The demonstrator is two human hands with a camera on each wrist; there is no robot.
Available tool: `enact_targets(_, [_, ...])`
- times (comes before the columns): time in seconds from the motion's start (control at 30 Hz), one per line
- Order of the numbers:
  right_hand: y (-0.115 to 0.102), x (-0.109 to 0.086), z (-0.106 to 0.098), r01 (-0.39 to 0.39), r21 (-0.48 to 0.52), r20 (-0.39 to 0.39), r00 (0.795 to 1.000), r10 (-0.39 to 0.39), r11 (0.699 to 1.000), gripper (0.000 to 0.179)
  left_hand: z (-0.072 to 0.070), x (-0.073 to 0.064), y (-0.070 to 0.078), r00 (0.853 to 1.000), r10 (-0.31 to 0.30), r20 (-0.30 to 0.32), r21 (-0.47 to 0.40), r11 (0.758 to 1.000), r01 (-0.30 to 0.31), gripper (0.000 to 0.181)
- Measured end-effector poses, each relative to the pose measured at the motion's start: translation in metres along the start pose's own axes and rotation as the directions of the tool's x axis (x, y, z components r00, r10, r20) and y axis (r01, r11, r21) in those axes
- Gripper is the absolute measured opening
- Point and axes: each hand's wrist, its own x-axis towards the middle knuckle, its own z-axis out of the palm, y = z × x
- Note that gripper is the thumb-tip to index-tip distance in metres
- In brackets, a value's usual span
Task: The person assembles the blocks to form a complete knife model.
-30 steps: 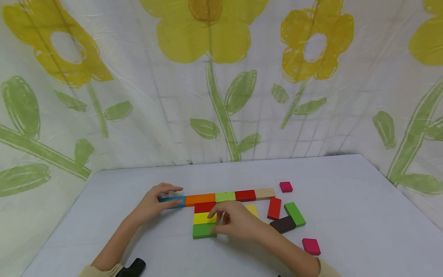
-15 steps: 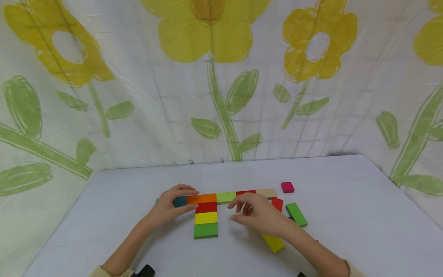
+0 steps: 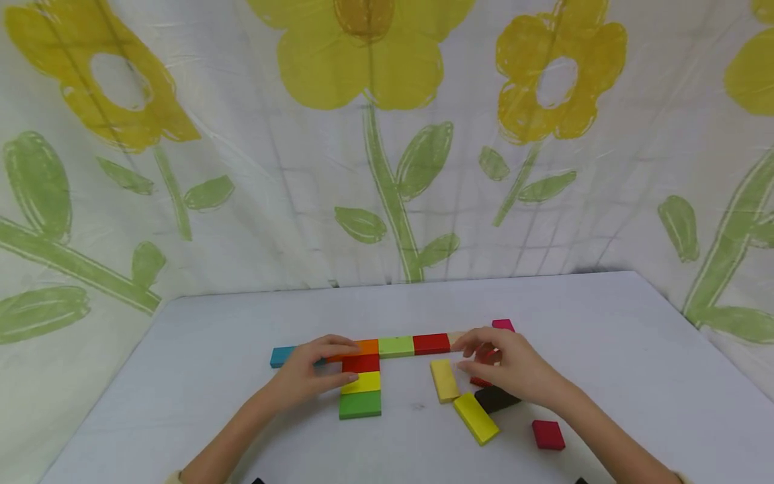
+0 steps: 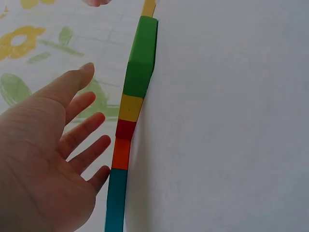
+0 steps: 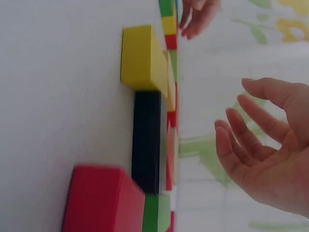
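Above the left part of a row of flat blocks hovers my left hand (image 3: pixel 302 376), its fingers loosely extended and holding nothing. The row runs from a blue block (image 3: pixel 281 356) through orange (image 3: pixel 367 347), light green (image 3: pixel 396 346) and red (image 3: pixel 431 344) to pale wood. Below the orange one, a red block (image 3: pixel 361 363), a yellow block (image 3: pixel 366 383) and a green block (image 3: pixel 360 405) form a column. At the row's right end my right hand (image 3: pixel 514 366) hangs over loose blocks, fingers softly bent with nothing between them. It partly hides a red block (image 3: pixel 480 382).
Loose on the white table (image 3: pixel 242 316) lie a pale yellow block (image 3: pixel 444 380), a bright yellow block (image 3: pixel 476 418), a dark block (image 3: pixel 496 399) and a crimson block (image 3: pixel 548 435). Another crimson one (image 3: pixel 503 325) lies behind. A flowered curtain (image 3: pixel 272 168) hangs beyond the table.
My right hand has moved right, from beside the column to over the loose blocks, uncovering the two yellow ones. My left hand has shifted right and slightly nearer, off the blue block.
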Motion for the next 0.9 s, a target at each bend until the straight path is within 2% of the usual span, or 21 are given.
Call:
enact_targets(0.17, [0.01,-0.012,-0.016,-0.038,-0.015,0.007,0.999,0.038,0.999,0.026,0.006,-0.004,0.002,0.999,0.03,0.025,-0.037,0.999,-0.029,0.039])
enact_targets(0.33, [0.019,-0.02,-0.027,-0.052,0.003,0.071,0.996,0.052,0.999,0.027,0.009,-0.007,0.003,0.998,0.01,0.063,-0.04,0.999,-0.008,0.042])
enact_targets(0.53, [0.03,-0.024,-0.033,-0.047,0.012,0.149,0.988,0.044,0.999,0.025,0.01,-0.011,0.0,0.996,0.053,0.077,-0.007,0.999,-0.052,0.04])
enact_targets(0.73, [0.039,-0.022,-0.033,-0.059,0.018,0.193,0.98,0.054,0.998,0.025,0.009,-0.013,-0.002,0.997,0.007,0.081,0.018,1.0,-0.009,0.036])
enact_targets(0.9, [0.047,-0.021,-0.033,-0.088,0.036,0.234,0.969,0.077,0.995,0.026,0.011,-0.013,-0.003,0.996,-0.003,0.091,0.012,1.0,0.002,0.032])
